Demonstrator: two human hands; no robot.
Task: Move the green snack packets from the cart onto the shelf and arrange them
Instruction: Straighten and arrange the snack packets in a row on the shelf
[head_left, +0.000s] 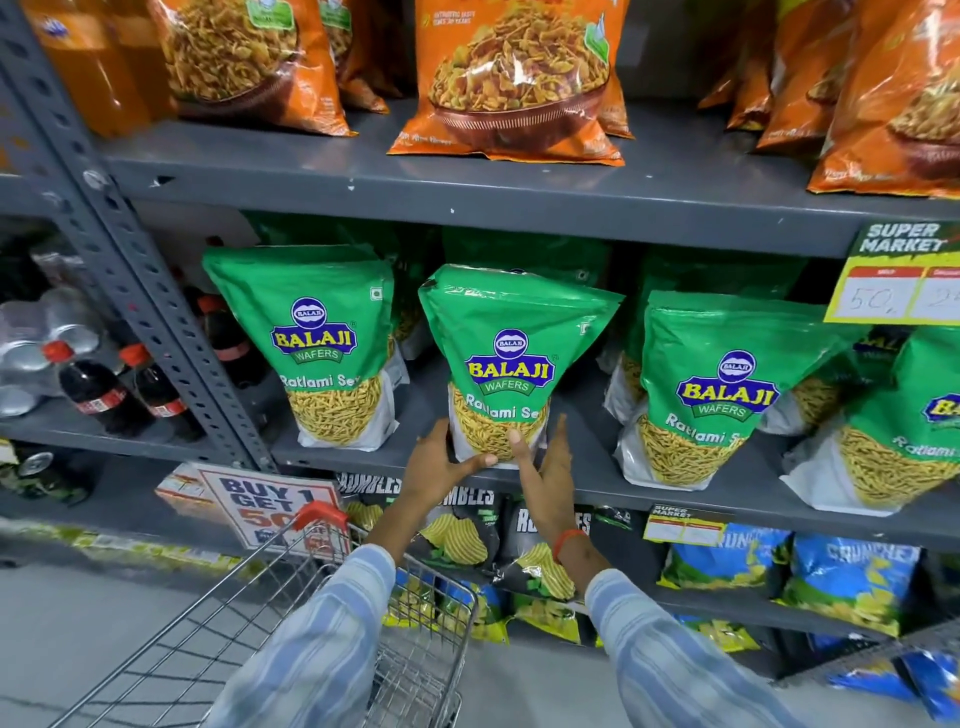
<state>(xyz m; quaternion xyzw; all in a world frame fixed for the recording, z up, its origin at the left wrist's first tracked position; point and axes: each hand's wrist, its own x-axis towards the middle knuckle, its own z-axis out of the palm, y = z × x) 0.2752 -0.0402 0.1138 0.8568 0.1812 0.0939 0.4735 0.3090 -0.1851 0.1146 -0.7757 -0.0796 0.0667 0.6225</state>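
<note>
A green Balaji snack packet (511, 358) stands upright at the front of the grey middle shelf (587, 480). My left hand (441, 462) grips its lower left corner. On the packet's lower right edge rests my right hand (548, 467), thumb across the front. More green packets stand on the same shelf: one to the left (322, 338), one to the right (701, 384), another at the far right (914, 431), and others behind them in shadow. The wire cart (322, 613) is below my left arm; no green packets show in its visible part.
Orange snack bags (511, 73) fill the shelf above. Black and blue chip bags (852, 577) sit on the lower shelves. Cola bottles (98, 389) stand in the left bay behind a perforated upright post (140, 291). A price tag (904, 275) hangs at right, a promo sign (265, 499) near the cart.
</note>
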